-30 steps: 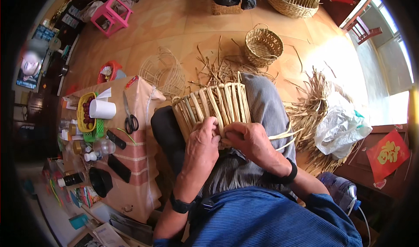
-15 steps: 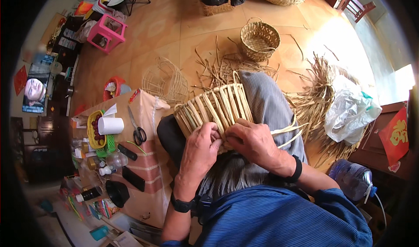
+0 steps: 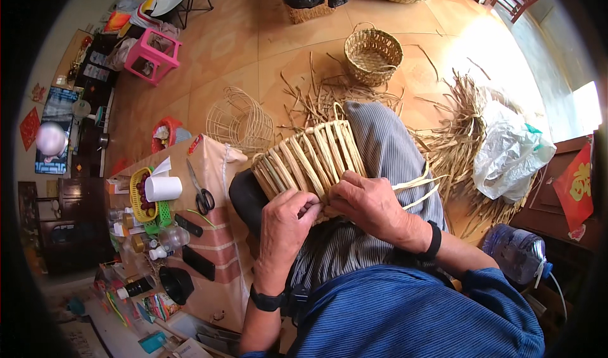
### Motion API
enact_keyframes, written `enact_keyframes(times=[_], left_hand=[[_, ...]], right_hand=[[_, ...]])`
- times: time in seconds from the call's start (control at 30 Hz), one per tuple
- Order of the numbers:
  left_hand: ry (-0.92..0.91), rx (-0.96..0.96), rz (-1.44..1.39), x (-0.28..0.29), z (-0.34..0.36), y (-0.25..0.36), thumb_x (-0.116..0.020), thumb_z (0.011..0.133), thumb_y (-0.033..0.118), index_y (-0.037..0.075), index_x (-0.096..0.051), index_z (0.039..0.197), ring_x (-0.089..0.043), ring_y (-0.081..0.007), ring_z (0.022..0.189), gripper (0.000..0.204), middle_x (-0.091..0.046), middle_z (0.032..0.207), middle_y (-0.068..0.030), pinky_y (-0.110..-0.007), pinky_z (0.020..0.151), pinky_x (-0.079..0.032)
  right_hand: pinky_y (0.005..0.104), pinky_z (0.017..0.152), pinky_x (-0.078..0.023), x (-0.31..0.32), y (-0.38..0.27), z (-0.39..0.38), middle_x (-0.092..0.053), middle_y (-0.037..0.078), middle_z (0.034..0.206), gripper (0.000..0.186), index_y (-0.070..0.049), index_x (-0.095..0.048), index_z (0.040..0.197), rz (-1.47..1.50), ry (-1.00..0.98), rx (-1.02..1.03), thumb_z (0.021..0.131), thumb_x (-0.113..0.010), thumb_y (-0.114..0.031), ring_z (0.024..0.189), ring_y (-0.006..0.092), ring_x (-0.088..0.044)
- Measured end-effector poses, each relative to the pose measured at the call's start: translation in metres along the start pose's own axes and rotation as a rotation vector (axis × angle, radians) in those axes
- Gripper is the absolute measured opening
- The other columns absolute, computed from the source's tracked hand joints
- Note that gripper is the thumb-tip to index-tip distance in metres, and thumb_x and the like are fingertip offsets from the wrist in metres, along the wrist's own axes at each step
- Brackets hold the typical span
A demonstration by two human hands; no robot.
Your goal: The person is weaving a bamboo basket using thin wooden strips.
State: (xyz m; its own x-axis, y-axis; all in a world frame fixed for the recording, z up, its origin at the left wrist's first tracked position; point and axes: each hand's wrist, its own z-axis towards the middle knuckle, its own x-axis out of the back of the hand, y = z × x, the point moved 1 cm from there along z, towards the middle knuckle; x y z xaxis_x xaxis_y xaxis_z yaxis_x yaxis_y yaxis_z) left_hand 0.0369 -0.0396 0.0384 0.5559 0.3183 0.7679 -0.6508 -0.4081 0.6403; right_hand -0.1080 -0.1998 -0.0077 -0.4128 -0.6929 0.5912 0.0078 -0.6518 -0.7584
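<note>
A half-woven straw basket [image 3: 308, 162] lies tilted across my lap, its pale slats bound over a frame. My left hand [image 3: 283, 225] is closed at the basket's near edge, thumb and fingertips pinched together; whatever lies between them is hidden. Close beside it, my right hand [image 3: 370, 207] has its fingers curled on the same edge, pressing on the straw there. Loose pale straw strips [image 3: 421, 184] stick out to the right from behind the right hand. The exact spot where both sets of fingertips work is covered by the hands.
On the left, a cloth-covered table [image 3: 218, 231] bears scissors [image 3: 201, 190], a paper roll [image 3: 163, 188] and a yellow basket [image 3: 142, 196]. A wire frame [image 3: 239, 120], a finished basket [image 3: 373, 57] and straw bundles [image 3: 465, 114] lie on the floor. A water jug [image 3: 514, 253] stands at right.
My left hand has shifted slightly down and left, and its fingers are more tightly bunched. The right hand stays at the basket's edge. The whole view has tilted a little.
</note>
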Motion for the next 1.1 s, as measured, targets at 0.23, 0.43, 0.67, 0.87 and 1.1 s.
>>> enact_keyframes(times=[0.23, 0.43, 0.67, 0.87, 1.1], left_hand=[[0.08, -0.292, 0.195, -0.008, -0.007, 0.008, -0.076, 0.089, 0.0, 0.003, -0.072, 0.105, -0.065, -0.0315, 0.104, 0.018, -0.066, 0.107, -0.0101, -0.045, 0.091, -0.054], [-0.069, -0.271, 0.242, 0.004, -0.001, 0.016, -0.073, 0.091, 0.001, 0.004, -0.073, 0.109, -0.07, -0.0345, 0.102, 0.018, -0.072, 0.102, -0.0125, -0.047, 0.095, -0.053], [-0.155, 0.069, -0.097, 0.006, 0.012, 0.018, -0.074, 0.097, -0.001, 0.006, -0.072, 0.12, -0.079, -0.0338, 0.087, 0.024, -0.078, 0.092, -0.0139, -0.04, 0.076, -0.06], [-0.278, 0.172, -0.192, 0.016, 0.025, 0.014, -0.076, 0.095, 0.002, 0.002, -0.079, 0.117, -0.077, -0.0172, 0.079, 0.022, -0.079, 0.087, -0.0129, -0.033, 0.076, -0.059], [-0.383, 0.163, -0.213, 0.022, 0.039, 0.011, -0.077, 0.093, 0.003, -0.002, -0.081, 0.11, -0.075, -0.0148, 0.079, 0.018, -0.079, 0.086, -0.0126, -0.031, 0.077, -0.059]], right_hand=[[0.0439, 0.071, -0.06, 0.009, 0.003, -0.005, -0.059, 0.008, 0.091, 0.018, -0.007, -0.067, 0.104, -0.084, -0.093, 0.291, 0.092, -0.075, -0.018, 0.084, 0.0305, -0.071], [0.0438, 0.08, -0.059, 0.025, 0.015, 0.001, -0.064, 0.008, 0.097, 0.015, -0.007, -0.07, 0.101, 0.103, -0.088, 0.208, 0.091, -0.079, -0.014, 0.093, 0.031, -0.069], [0.0438, 0.084, -0.058, 0.027, 0.024, 0.0, -0.064, 0.01, 0.098, 0.018, -0.007, -0.07, 0.104, 0.178, -0.125, 0.09, 0.091, -0.081, -0.011, 0.096, 0.0326, -0.067], [0.044, 0.082, -0.055, 0.026, 0.023, -0.002, -0.062, 0.009, 0.098, 0.022, -0.007, -0.069, 0.105, 0.037, -0.056, 0.154, 0.091, -0.082, -0.016, 0.094, 0.0314, -0.062], [0.0403, 0.08, -0.048, 0.023, -0.003, -0.018, -0.06, 0.007, 0.097, 0.028, -0.01, -0.067, 0.1, -0.281, -0.114, 0.24, 0.09, -0.083, -0.03, 0.09, 0.0259, -0.059]])
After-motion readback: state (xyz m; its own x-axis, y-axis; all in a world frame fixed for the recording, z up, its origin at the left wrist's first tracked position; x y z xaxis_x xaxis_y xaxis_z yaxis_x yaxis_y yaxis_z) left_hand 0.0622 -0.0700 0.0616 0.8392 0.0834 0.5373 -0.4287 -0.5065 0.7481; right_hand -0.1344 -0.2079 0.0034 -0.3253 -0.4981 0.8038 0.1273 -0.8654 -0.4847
